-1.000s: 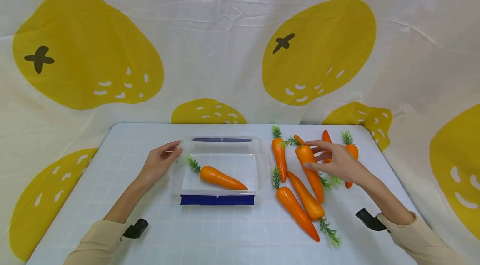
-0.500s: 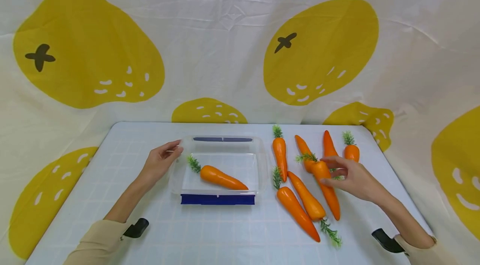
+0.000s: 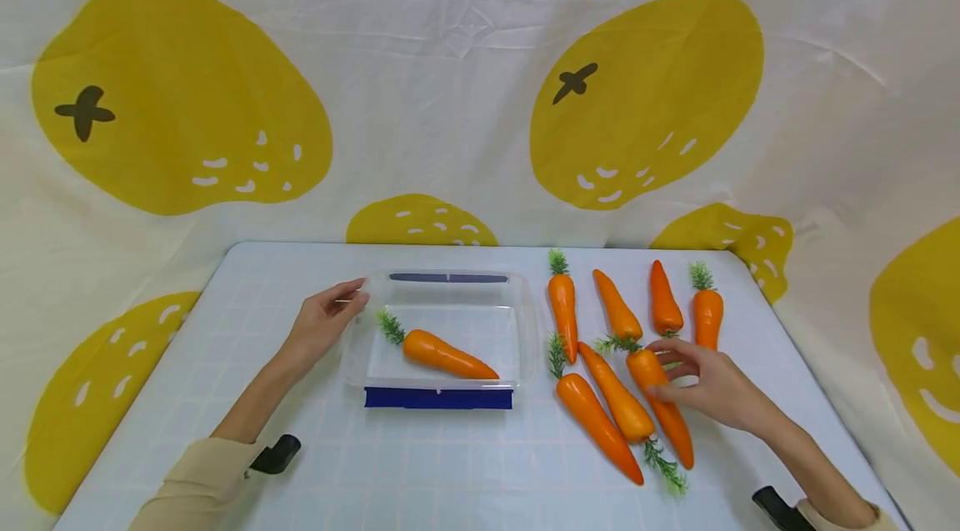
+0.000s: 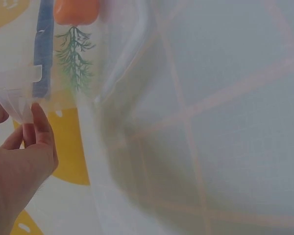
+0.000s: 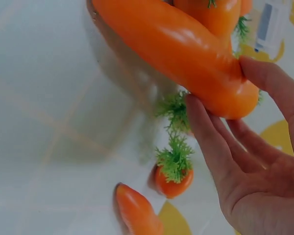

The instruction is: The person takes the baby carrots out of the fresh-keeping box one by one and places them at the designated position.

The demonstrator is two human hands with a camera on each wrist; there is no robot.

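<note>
My left hand (image 3: 322,329) pinches the left rim of a clear plastic box (image 3: 527,331) with blue latches. One carrot (image 3: 450,354) with a green top lies slanted inside it. In the left wrist view, thumb and fingers of the left hand (image 4: 24,152) meet at the box's corner. On the right, my right hand (image 3: 712,385) grips an orange carrot (image 3: 663,410) near its leafy end, thumb on one side and fingers on the other. The right wrist view has this carrot (image 5: 181,49) close up, its tip towards the upper left.
Several more carrots lie right of the box: one at the back (image 3: 562,310), two side by side in front (image 3: 596,427), (image 3: 615,398), and others further back (image 3: 617,306), (image 3: 663,298), (image 3: 707,318). A patterned cloth (image 3: 450,114) hangs behind the white table (image 3: 420,473).
My right hand has moved right and towards me, bringing the carrot from among the back ones to beside the front pair. The left hand stays at the box.
</note>
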